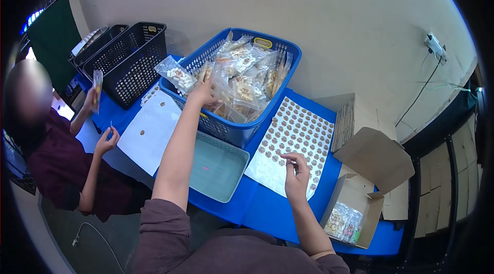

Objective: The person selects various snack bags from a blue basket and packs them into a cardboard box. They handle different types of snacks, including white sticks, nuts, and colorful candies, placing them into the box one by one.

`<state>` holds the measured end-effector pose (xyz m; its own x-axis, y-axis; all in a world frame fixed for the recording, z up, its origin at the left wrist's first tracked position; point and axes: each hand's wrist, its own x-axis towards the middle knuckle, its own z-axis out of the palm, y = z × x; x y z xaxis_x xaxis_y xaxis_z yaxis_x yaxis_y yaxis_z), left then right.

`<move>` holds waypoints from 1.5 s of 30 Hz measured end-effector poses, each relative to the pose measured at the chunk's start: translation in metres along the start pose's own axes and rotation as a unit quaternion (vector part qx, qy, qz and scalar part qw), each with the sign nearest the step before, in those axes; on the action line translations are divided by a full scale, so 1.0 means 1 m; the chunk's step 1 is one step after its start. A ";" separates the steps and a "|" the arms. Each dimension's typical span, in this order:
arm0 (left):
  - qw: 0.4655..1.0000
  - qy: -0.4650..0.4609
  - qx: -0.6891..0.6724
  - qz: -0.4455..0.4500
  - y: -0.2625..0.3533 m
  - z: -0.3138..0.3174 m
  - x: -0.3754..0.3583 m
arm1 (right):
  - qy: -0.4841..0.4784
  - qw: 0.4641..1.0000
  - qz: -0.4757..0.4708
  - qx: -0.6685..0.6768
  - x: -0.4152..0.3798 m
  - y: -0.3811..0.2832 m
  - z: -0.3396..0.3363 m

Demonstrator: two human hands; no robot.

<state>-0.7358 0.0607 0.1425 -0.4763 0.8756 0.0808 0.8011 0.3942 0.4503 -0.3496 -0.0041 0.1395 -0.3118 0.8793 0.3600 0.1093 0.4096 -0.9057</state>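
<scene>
Blue basket (pixel 239 134) (crinkly plastic packets (pixel 246 91))

Clear pouches (pixel 247 63): are appearing as thin plastic film, glossy, wrinkling and throwing back highlights.
Blue basket (pixel 221 127): is showing moulded, perforated plastic with a slight sheen.
Black baskets (pixel 136 76): are showing perforated plastic, duller in finish.
Grey-green tray (pixel 218 163): is presenting plastic, largely matt, with a smooth base.
Sticker sheet (pixel 272 172): is looking smooth and paper-like.
White sheet (pixel 154 132): is reading as smooth, matt paper.
Open carton (pixel 378 158): is displaying plain matt cardboard.
Table covering (pixel 270 209): is looking smooth; cloth or plastic is not being distinguished.
Maroon sleeve (pixel 164 225): is showing soft, matt, creasing cloth.
Wall (pixel 334 12): is appearing smooth, matt.
</scene>
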 end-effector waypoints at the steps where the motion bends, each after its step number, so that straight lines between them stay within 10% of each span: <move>1: 1.000 -0.003 0.005 -0.012 0.001 -0.002 0.002 | 0.006 0.999 0.021 0.029 0.002 0.001 0.002; 9: 0.915 0.315 -0.245 0.055 0.002 -0.017 -0.016 | 0.034 0.991 0.089 0.099 0.004 0.029 0.013; 14: 0.867 0.348 -0.354 0.055 0.009 -0.024 -0.040 | 0.063 0.992 0.023 0.103 0.013 0.011 0.007; 16: 0.736 0.373 -0.562 0.065 0.018 -0.025 -0.064 | 0.080 0.989 0.011 0.127 0.011 0.013 0.005; 28: 0.840 0.071 -0.535 0.063 0.130 0.019 -0.259 | -0.146 0.926 -0.004 0.347 -0.030 -0.034 0.039; 45: 0.836 -0.082 -0.541 0.041 0.340 0.171 -0.329 | -0.001 0.902 0.237 0.361 -0.078 0.045 -0.204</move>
<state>-0.2449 -0.0451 0.1170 -0.3081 0.9490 0.0671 -0.0098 -0.0736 0.9972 -0.1276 -0.0043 0.1162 -0.3936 0.9132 -0.1055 -0.4120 -0.2778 -0.8678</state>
